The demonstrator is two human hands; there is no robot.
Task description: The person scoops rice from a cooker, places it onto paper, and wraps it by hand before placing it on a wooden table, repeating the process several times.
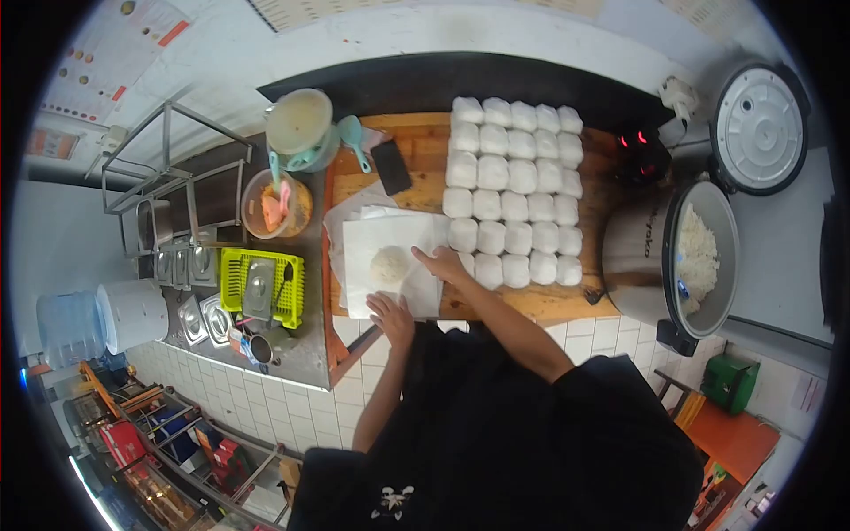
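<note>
A round mound of white rice (388,265) sits on a stack of white paper sheets (363,241) at the left of the wooden table. My left hand (392,320) lies at the paper's near edge, just below the rice, with its fingers spread and nothing held. To the right of the mound, my right hand (441,265) is over the paper's right side. One of its fingers stretches toward the rice; the other fingers are partly hidden. Just beyond it, rows of white wrapped bundles (506,175) cover the middle of the table.
A large rice cooker (633,257) full of rice stands at the right. A dark phone (390,168), a turquoise paddle (352,134) and a lidded tub (299,122) lie behind the paper. On the left counter are a bowl of orange filling (299,211) and a green rack (297,311).
</note>
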